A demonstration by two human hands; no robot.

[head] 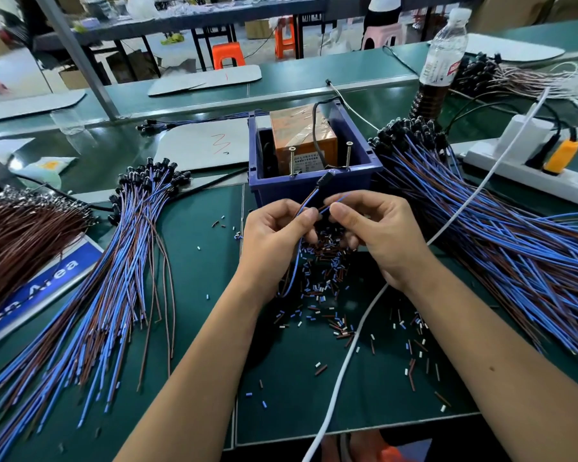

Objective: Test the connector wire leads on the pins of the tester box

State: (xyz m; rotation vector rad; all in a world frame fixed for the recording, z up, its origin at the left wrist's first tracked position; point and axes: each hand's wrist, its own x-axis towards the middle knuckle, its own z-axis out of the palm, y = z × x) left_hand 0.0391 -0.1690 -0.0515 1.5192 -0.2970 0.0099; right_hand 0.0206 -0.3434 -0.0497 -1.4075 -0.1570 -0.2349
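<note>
The tester box (299,141), orange and wrapped in tape, sits in a blue bin (309,185) with two upright screw pins (292,161) (348,155) at its near side. Just in front of the bin, my left hand (274,241) pinches a blue and brown wire pair (306,202) whose black connector (326,179) points up toward the pins without touching them. My right hand (377,233) pinches the blue lead's end (336,200) close to the left fingertips. The wire loops down under my left palm.
Piles of blue and brown leads lie left (114,278) and right (501,235). Cut insulation bits (324,285) litter the green mat. A white cable (347,358) crosses the mat to a power strip (528,168). A water bottle (442,58) stands behind the right pile.
</note>
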